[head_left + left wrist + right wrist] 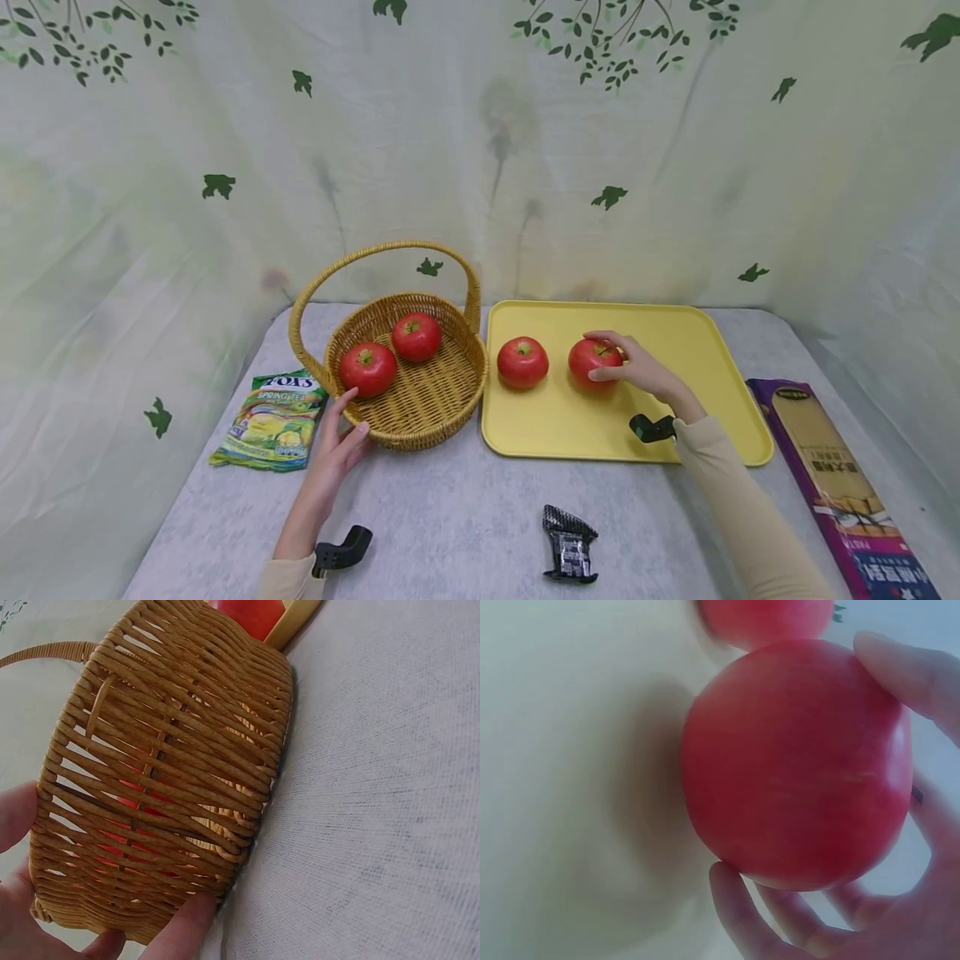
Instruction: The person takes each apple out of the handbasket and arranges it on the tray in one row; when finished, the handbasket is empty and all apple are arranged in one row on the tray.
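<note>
left fingers (186, 924) spread against basket (172, 802), right fingers (739, 907) grip apple (795, 772), some visible only in wrist view.

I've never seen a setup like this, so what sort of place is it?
Probably a small staged tabletop set, though I can't be sure: leaf-printed fabric hangs behind a grey table, where a wicker basket and a yellow tray hold red apples.

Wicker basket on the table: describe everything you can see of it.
The basket is round, golden brown and woven like wicker, with one tall arched handle. It stands upright on the grey tabletop, left of the yellow tray. Two red apples lie inside. The left grip touches its near-left rim and side.
</note>
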A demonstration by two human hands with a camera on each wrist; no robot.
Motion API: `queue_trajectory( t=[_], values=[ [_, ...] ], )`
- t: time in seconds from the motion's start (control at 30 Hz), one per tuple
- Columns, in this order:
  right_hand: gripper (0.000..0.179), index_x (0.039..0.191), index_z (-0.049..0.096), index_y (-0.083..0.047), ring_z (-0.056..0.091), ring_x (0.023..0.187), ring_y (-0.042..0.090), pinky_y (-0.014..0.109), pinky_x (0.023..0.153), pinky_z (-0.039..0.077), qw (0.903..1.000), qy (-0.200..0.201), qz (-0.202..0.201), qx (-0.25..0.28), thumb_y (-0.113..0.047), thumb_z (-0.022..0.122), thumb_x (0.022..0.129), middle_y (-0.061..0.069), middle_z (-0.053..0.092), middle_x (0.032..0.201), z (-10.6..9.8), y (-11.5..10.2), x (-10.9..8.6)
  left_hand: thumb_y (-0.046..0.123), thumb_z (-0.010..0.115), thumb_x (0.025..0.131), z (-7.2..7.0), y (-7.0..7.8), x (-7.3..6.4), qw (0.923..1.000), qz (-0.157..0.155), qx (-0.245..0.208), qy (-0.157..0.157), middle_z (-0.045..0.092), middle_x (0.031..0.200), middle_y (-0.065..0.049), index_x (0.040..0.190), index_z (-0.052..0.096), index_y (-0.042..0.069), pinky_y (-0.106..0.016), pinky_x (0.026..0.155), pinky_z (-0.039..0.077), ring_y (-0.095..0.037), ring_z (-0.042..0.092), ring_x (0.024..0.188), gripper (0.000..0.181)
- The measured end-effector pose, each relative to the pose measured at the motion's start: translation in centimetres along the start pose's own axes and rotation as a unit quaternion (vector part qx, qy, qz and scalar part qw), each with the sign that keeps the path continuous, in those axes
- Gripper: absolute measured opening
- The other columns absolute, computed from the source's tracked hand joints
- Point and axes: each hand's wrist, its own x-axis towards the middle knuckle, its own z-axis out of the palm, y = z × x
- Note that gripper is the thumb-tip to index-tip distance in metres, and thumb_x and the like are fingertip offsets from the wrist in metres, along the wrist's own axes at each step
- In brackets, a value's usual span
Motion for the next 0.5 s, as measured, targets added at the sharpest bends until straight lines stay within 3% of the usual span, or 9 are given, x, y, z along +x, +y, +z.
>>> queue_trajectory(
  t=[0.27,0.5],
  values=[
    [0.069,0.141,0.045,-0.012,0.034,0.117,0.035,0.053,0.094,0.039,0.9992,0.024,0.007,-0.032,-0.023,0.077,0.081,0.02,0.04,0.125,1.3,0.3,0.8,0.022,0.043,0.104,0.0,0.0,0.0,1.0,-0.002,0.001,0.0,-0.008,0.157,-0.005,0.153,0.013,0.021,-0.057,0.105,0.026,-0.042,0.016,0.139,0.058],
    [0.073,0.145,0.037,-0.013,0.032,0.122,0.039,0.057,0.096,0.037,0.9992,0.004,0.015,-0.036,-0.026,0.074,0.083,0.022,0.035,0.13,1.3,0.5,0.7,0.022,0.042,0.104,0.0,0.0,0.0,1.0,-0.001,0.0,0.0,-0.008,0.157,-0.005,0.153,0.012,0.02,-0.058,0.105,0.027,-0.042,0.015,0.139,0.057]
  ],
)
